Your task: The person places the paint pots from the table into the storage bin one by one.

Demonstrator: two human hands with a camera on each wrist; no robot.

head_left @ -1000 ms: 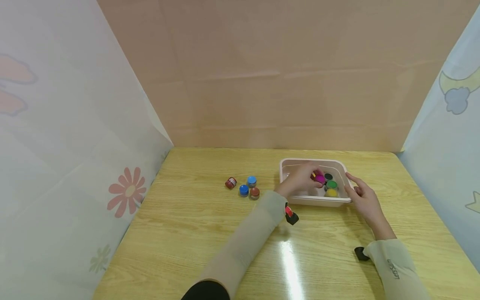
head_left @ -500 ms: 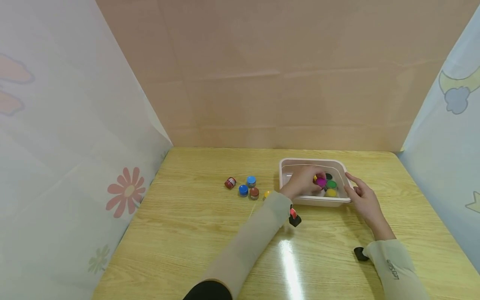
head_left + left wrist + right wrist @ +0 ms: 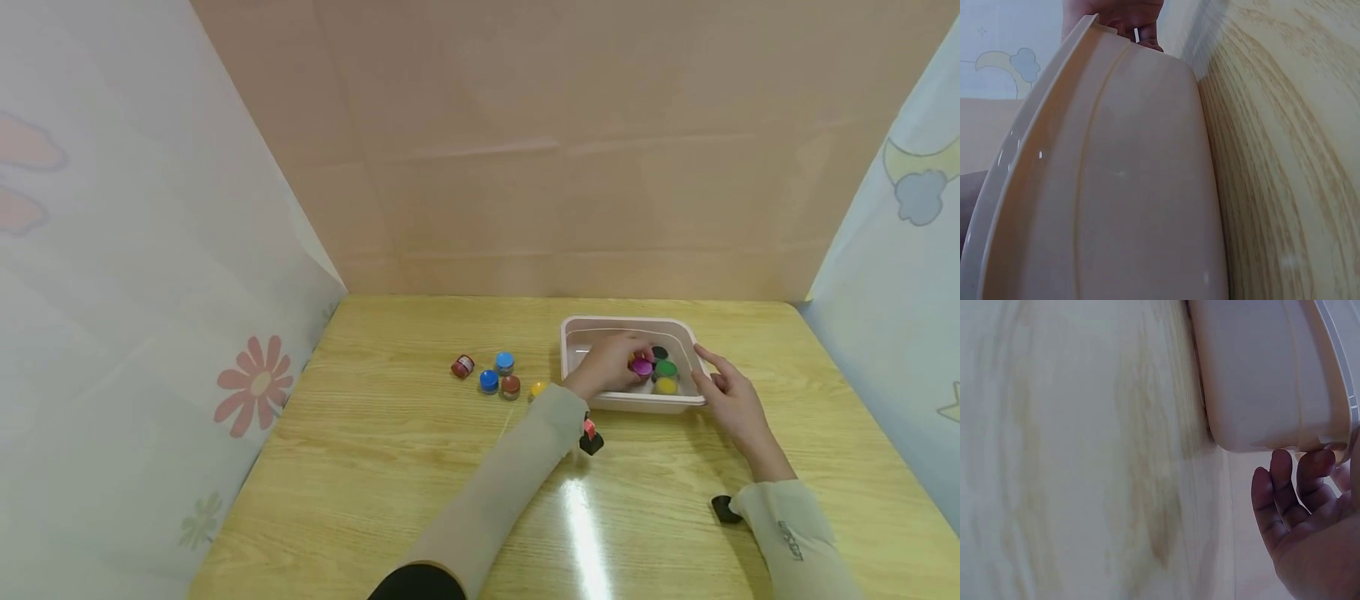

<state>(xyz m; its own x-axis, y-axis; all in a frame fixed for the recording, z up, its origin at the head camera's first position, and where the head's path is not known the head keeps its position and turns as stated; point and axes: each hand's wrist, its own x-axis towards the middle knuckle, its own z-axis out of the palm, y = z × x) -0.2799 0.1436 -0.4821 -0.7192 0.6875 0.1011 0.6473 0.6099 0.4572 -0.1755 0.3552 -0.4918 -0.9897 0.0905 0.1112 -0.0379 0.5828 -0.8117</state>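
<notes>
My left hand [image 3: 606,363] reaches over the near rim into a pale pink plastic tub [image 3: 630,403], its fingers round a small jar with a magenta lid [image 3: 641,367]. Beside that jar in the tub stand jars with a black lid [image 3: 660,353], a green lid [image 3: 665,369] and a yellow lid [image 3: 665,386]. My right hand [image 3: 735,408] grips the tub's right end, thumb at the rim. In the right wrist view its curled fingers [image 3: 1313,478] touch the tub's outer wall. The left wrist view is mostly filled by the tub's side [image 3: 1147,162]; the left fingertips are hidden there.
Left of the tub on the wooden table [image 3: 360,433] are jars with a light blue lid [image 3: 504,362], a dark blue lid [image 3: 489,382] and a brown lid [image 3: 511,386]. A red jar [image 3: 462,366] lies tipped over. The left sleeve partly covers a yellow-lidded jar [image 3: 537,389].
My left hand has shifted slightly right inside the tub, with the magenta-lidded jar at its fingers. A yellow-lidded jar on the table has come out from behind the sleeve. The right hand keeps its grip.
</notes>
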